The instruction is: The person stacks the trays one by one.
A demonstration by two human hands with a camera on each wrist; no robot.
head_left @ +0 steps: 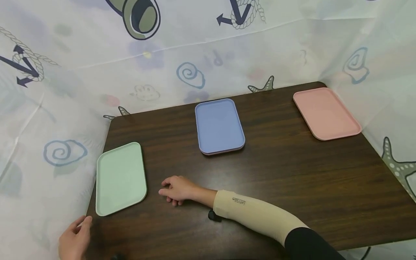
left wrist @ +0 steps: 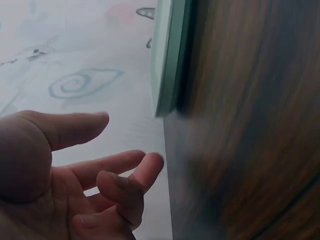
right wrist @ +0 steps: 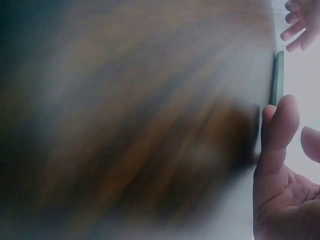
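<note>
A light green tray point(head_left: 121, 178) lies flat at the left edge of the table. Just off its near left corner, at the table edge, is my left hand point(head_left: 75, 236), loosely bent and holding nothing. In the left wrist view the thumb and fingers of that hand point(left wrist: 85, 175) are apart, below the green tray's corner point(left wrist: 167, 75). My right hand point(head_left: 178, 189) hovers or rests right of the green tray, its fingers relaxed with nothing between them; whether it touches the table I cannot tell. The right wrist view shows this hand point(right wrist: 282, 175) with the tray's edge point(right wrist: 278, 80) beyond.
A blue tray point(head_left: 219, 125) lies at the back middle of the dark wooden table point(head_left: 276, 180), with another rim showing under its near edge. At the back right is a pink tray point(head_left: 326, 113). A patterned white curtain point(head_left: 227, 54) hangs along the back and sides.
</note>
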